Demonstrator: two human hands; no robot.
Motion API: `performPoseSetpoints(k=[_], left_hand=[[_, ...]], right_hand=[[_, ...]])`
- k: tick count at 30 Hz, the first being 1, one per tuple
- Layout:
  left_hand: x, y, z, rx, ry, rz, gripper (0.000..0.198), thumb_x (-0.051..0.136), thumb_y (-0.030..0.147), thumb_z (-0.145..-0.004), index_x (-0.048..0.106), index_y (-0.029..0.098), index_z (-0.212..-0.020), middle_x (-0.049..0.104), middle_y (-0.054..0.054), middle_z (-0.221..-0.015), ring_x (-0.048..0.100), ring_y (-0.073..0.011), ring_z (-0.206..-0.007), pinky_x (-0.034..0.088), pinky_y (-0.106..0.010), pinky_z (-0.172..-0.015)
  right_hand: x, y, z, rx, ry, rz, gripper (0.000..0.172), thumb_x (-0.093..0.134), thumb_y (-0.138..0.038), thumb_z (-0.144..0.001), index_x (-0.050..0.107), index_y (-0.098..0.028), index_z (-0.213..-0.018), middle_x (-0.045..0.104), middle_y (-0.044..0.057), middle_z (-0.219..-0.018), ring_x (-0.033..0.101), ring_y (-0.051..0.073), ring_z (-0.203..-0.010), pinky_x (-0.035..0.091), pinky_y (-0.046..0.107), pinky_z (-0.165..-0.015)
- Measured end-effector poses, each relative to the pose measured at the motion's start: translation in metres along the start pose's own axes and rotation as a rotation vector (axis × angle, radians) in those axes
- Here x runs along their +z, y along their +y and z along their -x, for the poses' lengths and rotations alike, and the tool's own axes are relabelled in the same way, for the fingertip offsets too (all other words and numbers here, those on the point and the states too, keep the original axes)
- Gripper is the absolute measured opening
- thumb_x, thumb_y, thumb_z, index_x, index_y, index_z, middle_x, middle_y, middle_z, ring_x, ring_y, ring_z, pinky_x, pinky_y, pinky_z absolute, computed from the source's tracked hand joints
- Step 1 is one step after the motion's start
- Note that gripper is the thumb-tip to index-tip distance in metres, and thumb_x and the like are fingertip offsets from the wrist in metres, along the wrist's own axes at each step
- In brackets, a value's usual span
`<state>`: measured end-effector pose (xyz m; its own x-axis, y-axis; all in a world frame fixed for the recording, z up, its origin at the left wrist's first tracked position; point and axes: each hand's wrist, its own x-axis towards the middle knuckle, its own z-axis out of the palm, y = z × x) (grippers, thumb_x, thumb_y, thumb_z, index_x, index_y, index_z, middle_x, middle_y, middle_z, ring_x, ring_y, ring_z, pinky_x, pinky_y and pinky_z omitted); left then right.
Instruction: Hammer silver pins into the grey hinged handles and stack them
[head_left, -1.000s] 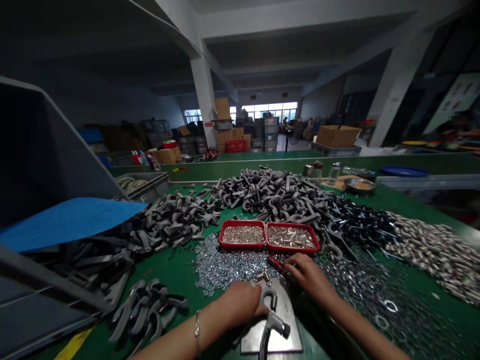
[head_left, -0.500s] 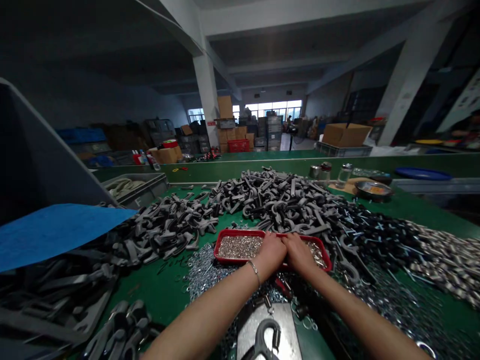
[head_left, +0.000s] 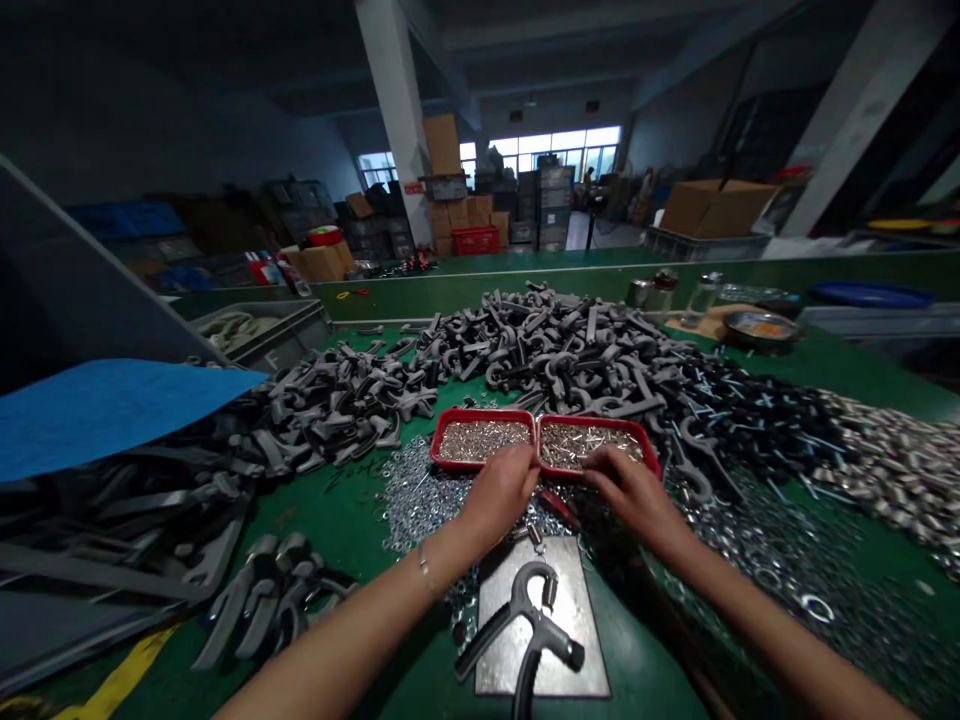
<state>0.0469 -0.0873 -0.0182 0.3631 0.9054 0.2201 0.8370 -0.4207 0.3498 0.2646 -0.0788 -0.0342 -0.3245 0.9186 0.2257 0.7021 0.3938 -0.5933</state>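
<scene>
My left hand (head_left: 504,488) is closed in a pinch at the near inner corner of the left red tray (head_left: 442,462), which holds tiny shiny metal parts. Whatever lies between its fingertips is hidden. My right hand (head_left: 636,490) reaches over the near rim of the right red tray (head_left: 651,448), fingers bent and pinched at the small metal pins (head_left: 570,440); what they grip is too small to make out. Below both hands, a grey hand grip exerciser (head_left: 536,612) with a spring rests on a metal plate (head_left: 585,670).
Grey plastic handles (head_left: 555,345) are heaped behind the trays. Loose small rings and nuts (head_left: 420,490) spread to the left. Black parts with metal rods (head_left: 742,420) and metal springs (head_left: 885,460) lie right. A grey bin (head_left: 292,335) and blue sheet (head_left: 120,405) stand left.
My hands, together over the middle of the trays before, have moved apart and nearer to me. The right one has shifted right. The view has tilted down, showing more of the plate.
</scene>
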Motion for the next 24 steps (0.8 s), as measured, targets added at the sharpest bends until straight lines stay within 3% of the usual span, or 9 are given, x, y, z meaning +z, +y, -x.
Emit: performPoseSetpoints(k=[4, 8, 12, 15, 19, 24], left_hand=[[-0.006, -0.014, 0.081, -0.09, -0.103, 0.137, 0.014, 0.045, 0.012, -0.092, 0.056, 0.02, -0.096, 0.066, -0.005, -0.095, 0.061, -0.0203, -0.092, 0.046, -0.03, -0.083], [0.004, -0.021, 0.123, -0.177, -0.234, 0.125, 0.015, 0.048, 0.01, -0.084, 0.058, 0.019, -0.09, 0.067, -0.008, -0.092, 0.062, -0.0245, -0.089, 0.046, -0.035, -0.08], [0.003, -0.022, 0.13, -0.162, -0.198, 0.111, 0.017, 0.048, 0.008, -0.08, 0.06, 0.02, -0.081, 0.068, -0.009, -0.086, 0.062, -0.0259, -0.083, 0.046, -0.037, -0.077], [-0.005, -0.02, 0.132, -0.197, -0.128, 0.198, 0.021, 0.045, 0.009, -0.082, 0.062, 0.02, -0.086, 0.069, -0.008, -0.089, 0.063, -0.0251, -0.088, 0.046, -0.037, -0.08], [-0.013, -0.008, 0.137, -0.34, -0.068, 0.523, 0.013, 0.051, 0.019, -0.085, 0.063, 0.02, -0.086, 0.069, -0.002, -0.081, 0.064, -0.0198, -0.079, 0.046, -0.029, -0.073], [-0.007, 0.008, 0.138, -0.478, -0.035, 0.841, 0.013, 0.055, 0.027, -0.084, 0.063, 0.017, -0.082, 0.07, -0.002, -0.076, 0.065, -0.0177, -0.069, 0.047, -0.028, -0.067]], right_hand=[[0.02, -0.012, 0.078, 0.055, -0.336, -0.076, 0.012, 0.048, -0.025, -0.094, 0.057, -0.023, -0.087, 0.068, 0.003, -0.086, 0.063, 0.019, -0.08, 0.047, 0.029, -0.073], [0.034, -0.013, 0.109, 0.094, -0.413, -0.066, 0.015, 0.045, -0.023, -0.094, 0.06, -0.023, -0.093, 0.07, 0.007, -0.089, 0.063, 0.021, -0.078, 0.045, 0.032, -0.073], [0.022, -0.018, 0.098, 0.074, -0.393, -0.115, 0.017, 0.047, -0.028, -0.093, 0.061, -0.023, -0.086, 0.069, 0.004, -0.084, 0.061, 0.02, -0.074, 0.044, 0.031, -0.07], [0.019, -0.026, 0.085, 0.14, -0.288, -0.292, 0.016, 0.052, -0.032, -0.091, 0.06, -0.022, -0.082, 0.066, 0.001, -0.079, 0.061, 0.02, -0.075, 0.044, 0.03, -0.068], [0.035, -0.037, 0.076, 0.245, -0.184, -0.441, 0.023, 0.053, -0.038, -0.09, 0.061, -0.02, -0.08, 0.063, 0.0, -0.073, 0.06, 0.018, -0.07, 0.045, 0.028, -0.063], [0.054, -0.045, 0.074, 0.267, -0.115, -0.475, 0.025, 0.058, -0.04, -0.087, 0.063, -0.019, -0.076, 0.063, 0.001, -0.072, 0.059, 0.019, -0.069, 0.045, 0.028, -0.063]])
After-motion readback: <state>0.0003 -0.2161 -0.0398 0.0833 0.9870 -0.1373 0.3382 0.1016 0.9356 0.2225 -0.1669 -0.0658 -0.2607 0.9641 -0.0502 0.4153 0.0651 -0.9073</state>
